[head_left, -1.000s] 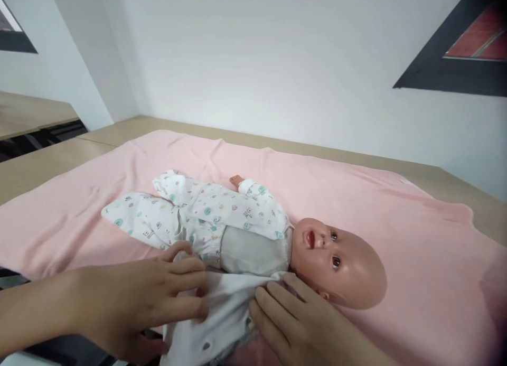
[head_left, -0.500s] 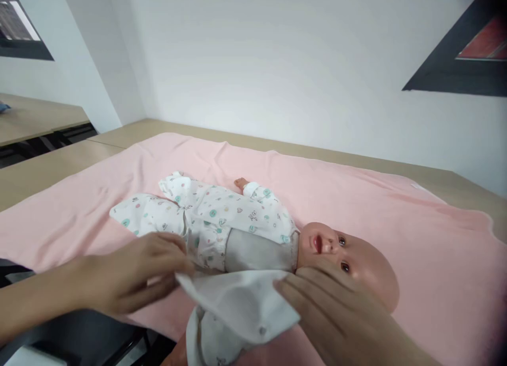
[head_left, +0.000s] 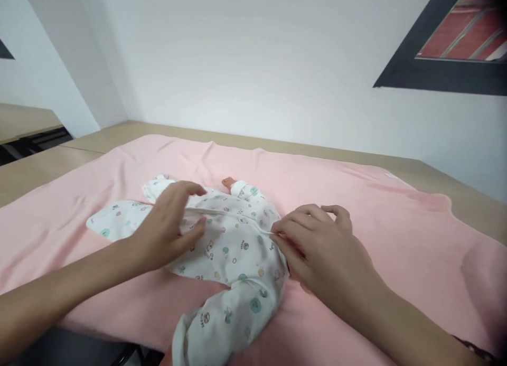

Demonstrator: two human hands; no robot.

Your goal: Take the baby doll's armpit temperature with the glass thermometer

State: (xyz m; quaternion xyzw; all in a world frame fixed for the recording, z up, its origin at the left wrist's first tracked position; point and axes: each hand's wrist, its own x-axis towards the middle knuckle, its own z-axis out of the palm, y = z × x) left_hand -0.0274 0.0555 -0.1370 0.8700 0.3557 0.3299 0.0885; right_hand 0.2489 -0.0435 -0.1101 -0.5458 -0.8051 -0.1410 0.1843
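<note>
- While the right hand [head_left: 322, 252] pinched the printed baby romper [head_left: 235, 252] by its edge, left hand [head_left: 168, 228] hung spread, empty.
- Looked light, floppy; edge seemed best hold.

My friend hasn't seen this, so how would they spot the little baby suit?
Find the broad pale-pink cloth blanket on the light-brown table. Towards its near edge lies a white cloth baby suit, the bare left hand over it and the bare right hand at its neck end. Tiny teal, pink and brown pictures set it apart from the plain blanket.
</note>
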